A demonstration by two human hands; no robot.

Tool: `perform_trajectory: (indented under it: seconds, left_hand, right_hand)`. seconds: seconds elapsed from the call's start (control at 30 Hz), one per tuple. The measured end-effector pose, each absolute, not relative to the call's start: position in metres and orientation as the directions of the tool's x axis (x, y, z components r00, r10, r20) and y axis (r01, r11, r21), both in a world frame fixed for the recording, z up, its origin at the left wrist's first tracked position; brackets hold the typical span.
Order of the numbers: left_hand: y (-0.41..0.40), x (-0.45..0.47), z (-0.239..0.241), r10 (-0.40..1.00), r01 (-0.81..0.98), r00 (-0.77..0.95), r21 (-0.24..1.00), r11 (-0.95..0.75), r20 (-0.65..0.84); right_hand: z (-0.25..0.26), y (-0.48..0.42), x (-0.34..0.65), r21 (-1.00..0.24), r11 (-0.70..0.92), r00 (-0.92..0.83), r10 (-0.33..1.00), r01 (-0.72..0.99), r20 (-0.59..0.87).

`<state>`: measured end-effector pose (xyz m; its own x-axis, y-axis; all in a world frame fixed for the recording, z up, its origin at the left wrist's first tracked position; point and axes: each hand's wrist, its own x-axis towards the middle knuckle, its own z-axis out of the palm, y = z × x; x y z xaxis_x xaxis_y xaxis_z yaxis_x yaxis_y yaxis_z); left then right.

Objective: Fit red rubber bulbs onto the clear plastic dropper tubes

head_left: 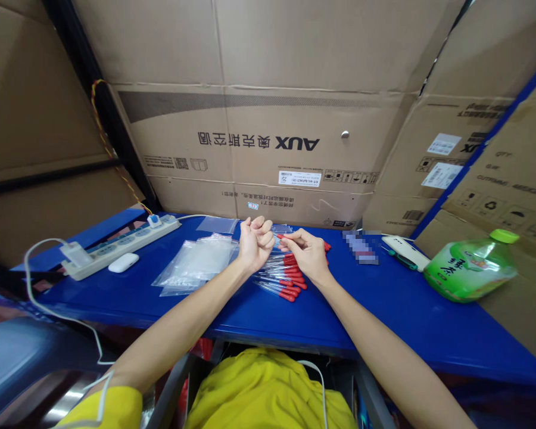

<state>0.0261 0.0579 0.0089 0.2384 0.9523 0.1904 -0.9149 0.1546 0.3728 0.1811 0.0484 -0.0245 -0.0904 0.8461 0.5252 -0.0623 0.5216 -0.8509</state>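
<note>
Over the blue table, my right hand [310, 255] is closed in a pinch at the red end of a dropper [280, 236]. Close beside it, my left hand [255, 245] is curled shut with its palm side turned up; whatever its fingers hold is hidden. Beneath and between the hands lies a pile of droppers [288, 280], thin clear tubes with red bulb ends pointing mostly right. Clear plastic zip bags [201, 262] are stacked left of my left hand, with another flat bag [217, 224] behind them.
A white power strip [125, 244] with a plugged-in charger [77, 254] and a small white case [124, 263] occupy the left side. On the right are a white device [406, 253], a dark green tool [402, 258] and a green drink bottle [471, 268]. Cardboard walls [268, 59] enclose the blue table [339, 304].
</note>
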Motion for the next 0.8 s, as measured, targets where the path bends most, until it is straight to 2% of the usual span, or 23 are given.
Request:
perform_trajectory:
  seconds: [0.27,0.63,0.8]
  left_hand:
    - [0.059,0.025,0.011,0.965,-0.931,0.222,0.324,0.167,0.142]
    - [0.059,0.022,0.015,0.956,-0.915,0.245,0.364,0.173,0.161]
    - [0.055,0.019,0.021,0.947,-0.900,0.260,0.402,0.167,0.189]
  right_hand:
    - [-0.025,0.048,0.179,-0.846,0.531,-0.114,0.839,-0.046,0.532]
    - [-0.026,0.053,0.180,-0.856,0.515,-0.122,0.848,-0.039,0.516]
    - [-0.020,0.054,0.183,-0.893,0.434,-0.178,0.875,-0.122,0.450]
